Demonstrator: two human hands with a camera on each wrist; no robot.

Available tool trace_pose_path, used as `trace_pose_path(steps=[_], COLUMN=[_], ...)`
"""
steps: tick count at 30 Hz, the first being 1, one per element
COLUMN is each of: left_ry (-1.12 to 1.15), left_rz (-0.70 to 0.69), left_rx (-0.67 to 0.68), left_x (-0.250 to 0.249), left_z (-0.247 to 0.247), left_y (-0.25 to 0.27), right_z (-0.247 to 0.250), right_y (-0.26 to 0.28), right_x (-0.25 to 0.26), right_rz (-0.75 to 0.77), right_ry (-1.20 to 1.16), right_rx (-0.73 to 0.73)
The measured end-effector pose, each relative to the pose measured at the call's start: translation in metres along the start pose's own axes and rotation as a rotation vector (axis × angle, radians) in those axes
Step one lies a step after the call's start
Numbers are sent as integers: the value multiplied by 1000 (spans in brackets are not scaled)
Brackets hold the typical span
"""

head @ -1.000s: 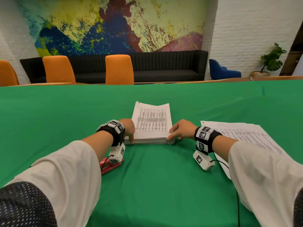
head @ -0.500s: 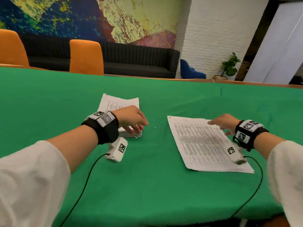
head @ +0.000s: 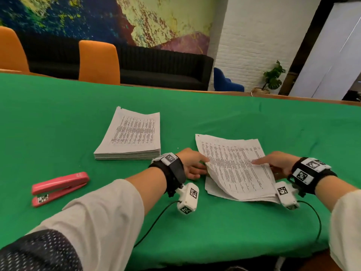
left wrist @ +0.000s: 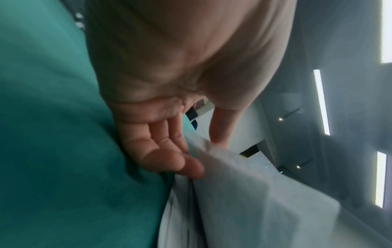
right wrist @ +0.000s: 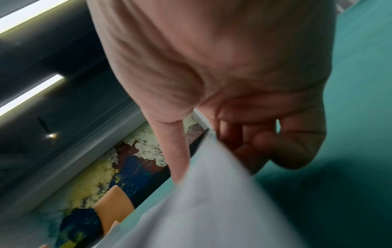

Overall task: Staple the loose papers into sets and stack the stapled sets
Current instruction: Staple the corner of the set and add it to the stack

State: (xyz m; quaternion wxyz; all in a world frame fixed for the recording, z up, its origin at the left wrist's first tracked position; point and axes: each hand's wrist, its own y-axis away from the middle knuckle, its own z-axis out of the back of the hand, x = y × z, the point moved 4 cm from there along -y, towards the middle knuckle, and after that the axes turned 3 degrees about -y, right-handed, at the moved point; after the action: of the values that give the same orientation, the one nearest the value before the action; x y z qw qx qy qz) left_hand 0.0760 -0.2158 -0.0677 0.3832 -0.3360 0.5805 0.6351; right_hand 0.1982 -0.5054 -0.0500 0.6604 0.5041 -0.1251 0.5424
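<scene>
Sheets of the loose papers (head: 236, 169) lift off the green table (head: 195, 227), the left hand (head: 192, 165) pinching their left edge and the right hand (head: 277, 165) pinching the right. Uneven pulling could fan or crease them, leaving corners misaligned for the stapler (head: 58, 187), which lies well apart to the left.

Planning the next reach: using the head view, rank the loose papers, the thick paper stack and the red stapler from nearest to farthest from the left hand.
1. Loose papers: the left hand grips their left edge, thumb on top.
2. Thick paper stack: beyond the hand and to its left, apart from it.
3. Red stapler: far to the left, near the table's front edge.
</scene>
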Motion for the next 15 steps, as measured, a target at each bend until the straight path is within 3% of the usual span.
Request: trace_pose_path(steps=[7, 9, 13, 15], left_ry=[-307, -383, -559, -546], left_rz=[-163, -240, -515, -595], left_rx=[29, -76, -506, -514], left_x=[11, 4, -29, -40], left_z=[31, 59, 121, 133], left_y=[52, 81, 144, 172], right_z=[-33, -32, -35, -45], right_y=[38, 59, 107, 129], right_x=[30, 42, 73, 93], right_rz=[331, 441, 594, 648], right_ry=[43, 62, 196, 315], right_rx=[102, 106, 165, 238])
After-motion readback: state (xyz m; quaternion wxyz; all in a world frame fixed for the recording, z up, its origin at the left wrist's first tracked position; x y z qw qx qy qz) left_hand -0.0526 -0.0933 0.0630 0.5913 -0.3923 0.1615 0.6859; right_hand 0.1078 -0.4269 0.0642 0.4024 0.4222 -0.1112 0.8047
